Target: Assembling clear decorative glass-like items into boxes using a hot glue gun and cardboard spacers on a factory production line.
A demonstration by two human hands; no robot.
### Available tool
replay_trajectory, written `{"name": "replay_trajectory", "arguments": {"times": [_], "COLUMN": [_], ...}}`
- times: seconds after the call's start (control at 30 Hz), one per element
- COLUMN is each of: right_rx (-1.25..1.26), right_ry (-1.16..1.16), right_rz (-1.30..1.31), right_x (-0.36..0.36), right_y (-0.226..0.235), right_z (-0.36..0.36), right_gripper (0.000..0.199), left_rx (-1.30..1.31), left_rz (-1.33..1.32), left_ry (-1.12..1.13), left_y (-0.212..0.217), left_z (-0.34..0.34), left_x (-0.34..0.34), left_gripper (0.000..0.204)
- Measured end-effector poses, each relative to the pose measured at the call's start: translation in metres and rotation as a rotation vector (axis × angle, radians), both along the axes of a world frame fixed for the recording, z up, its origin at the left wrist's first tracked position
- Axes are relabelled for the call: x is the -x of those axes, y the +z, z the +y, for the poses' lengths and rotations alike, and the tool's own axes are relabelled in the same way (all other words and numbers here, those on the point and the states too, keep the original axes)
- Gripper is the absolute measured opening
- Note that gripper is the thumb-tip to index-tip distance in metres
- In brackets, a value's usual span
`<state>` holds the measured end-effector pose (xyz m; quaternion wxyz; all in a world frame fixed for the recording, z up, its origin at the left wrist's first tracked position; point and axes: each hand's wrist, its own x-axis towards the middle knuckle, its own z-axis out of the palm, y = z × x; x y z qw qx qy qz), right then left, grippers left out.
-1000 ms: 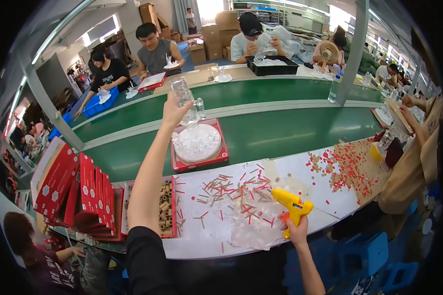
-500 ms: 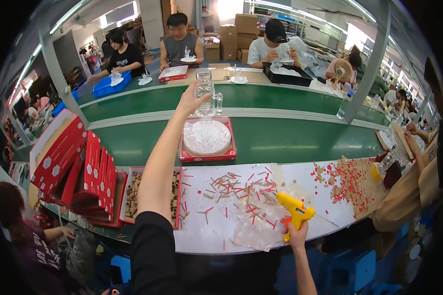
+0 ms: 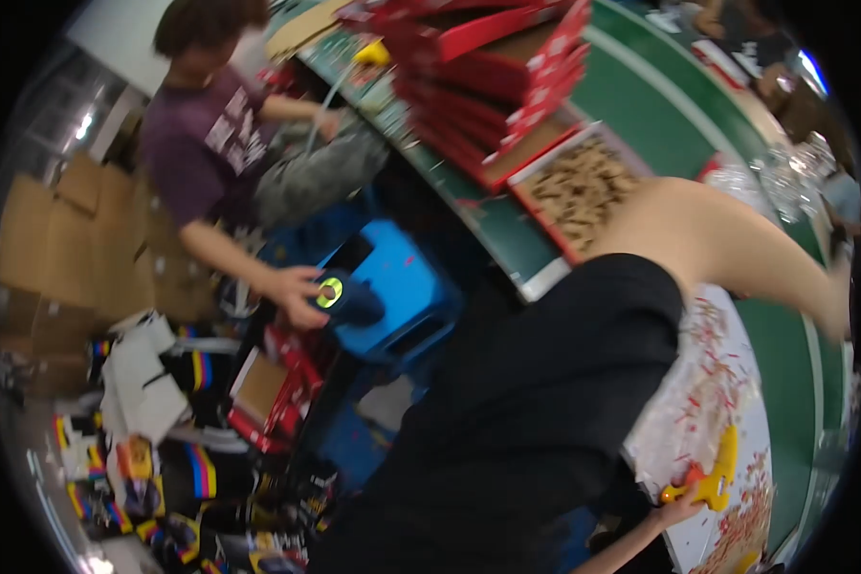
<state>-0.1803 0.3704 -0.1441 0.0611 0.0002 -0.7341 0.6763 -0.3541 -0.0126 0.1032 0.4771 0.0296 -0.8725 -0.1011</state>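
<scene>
My right hand (image 3: 682, 510) is closed around the handle of a yellow glue gun (image 3: 723, 471) at the lower right, over the white work surface (image 3: 748, 359). Bare below a black sleeve, my left forearm reaches to the right rim. There my left hand (image 3: 837, 298) is smeared by motion, and its fingers cannot be made out. Clear, glass-like pieces (image 3: 796, 174) stand above it, blurred. Beside my left arm is a red-edged box of short brown tubes (image 3: 584, 189).
Red boxes (image 3: 493, 86) are stacked at the table's far end. On the left sits a co-worker (image 3: 210, 143), one hand on a dark cylinder (image 3: 354, 298) above a blue stool (image 3: 407, 287). Cartons (image 3: 77, 239) and piled packages (image 3: 153, 459) lie beyond. Thin red sticks (image 3: 708, 330) litter the white surface.
The view has swung sharply left and tilted, bringing in the co-worker, stool and cartons. The glue gun stays in my right hand. My left hand, earlier on a clear glass vessel, is now blurred.
</scene>
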Motion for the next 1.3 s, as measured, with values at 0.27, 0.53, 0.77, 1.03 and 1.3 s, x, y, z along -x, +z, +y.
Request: {"name": "replay_trajectory", "arguments": {"times": [0.27, 0.53, 0.77, 1.03, 1.3], "right_rx": [-0.342, -0.410, -0.370, -0.184, -0.073], "right_ry": [-0.139, -0.201, -0.254, -0.108, 0.045], "right_rz": [-0.081, -0.120, -0.094, -0.057, -0.149], "right_x": [-0.007, -0.049, -0.060, -0.007, -0.020], "right_y": [0.015, 0.044, 0.048, 0.003, -0.040], "right_z": [0.084, 0.133, 0.133, 0.028, -0.064], "right_gripper": [0.036, 0.036, 0.036, 0.036, 0.037], "left_rx": [-0.247, -0.365, -0.365, -0.225, -0.185], "left_rz": [-0.108, -0.144, -0.117, -0.103, -0.212], "left_ry": [-0.088, -0.283, -0.450, -0.433, -0.406], "left_y": [-0.047, -0.066, -0.057, -0.048, -0.069], "left_z": [0.030, 0.104, 0.144, 0.099, 0.068], "left_x": [-0.146, -0.165, -0.172, -0.193, -0.234], "left_gripper": [0.043, 0.040, 0.038, 0.035, 0.033]}}
